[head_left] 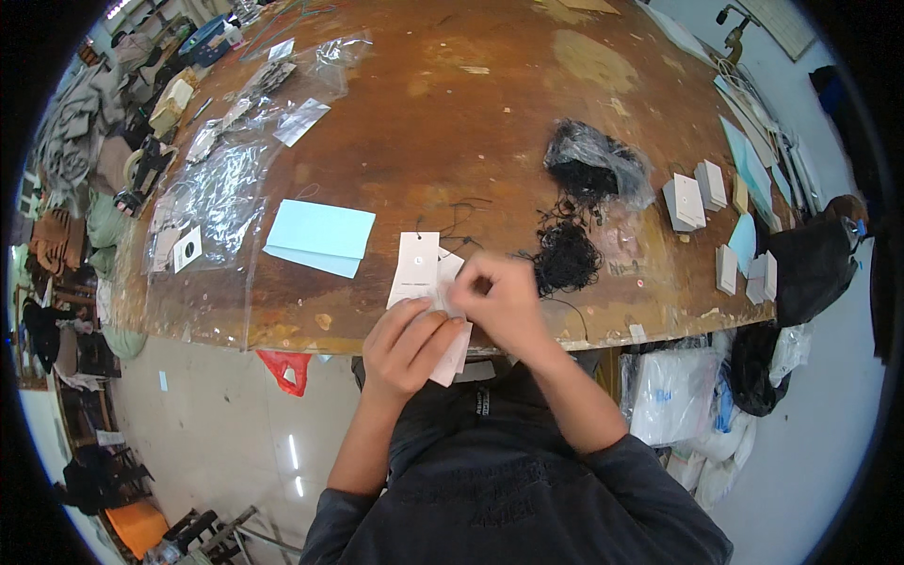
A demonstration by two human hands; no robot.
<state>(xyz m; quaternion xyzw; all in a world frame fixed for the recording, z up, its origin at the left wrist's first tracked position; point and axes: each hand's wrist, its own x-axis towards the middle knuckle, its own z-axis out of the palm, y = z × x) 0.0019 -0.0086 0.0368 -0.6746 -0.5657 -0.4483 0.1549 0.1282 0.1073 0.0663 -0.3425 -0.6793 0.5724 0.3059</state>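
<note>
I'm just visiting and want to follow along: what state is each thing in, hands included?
Left hand: closed on the white tags
Right hand: fingers curled, blurred; grip unclear
White tags: held, unevenly fanned
Light blue paper: lying flat
Black strings: loose, tangled heap
Small clear bag: crumpled, black contents
Large clear plastic: spread out, wrinkled
Table: worn, stained

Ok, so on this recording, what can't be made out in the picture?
Head view: whether the right hand grips anything; motion blur hides it.
Head view: how many pale tags there are; the left hand and their overlap hide parts.
Head view: the far end of the wooden table; the top edge cuts it off.
Head view: single strands in the black strings; too fine and tangled.
</note>
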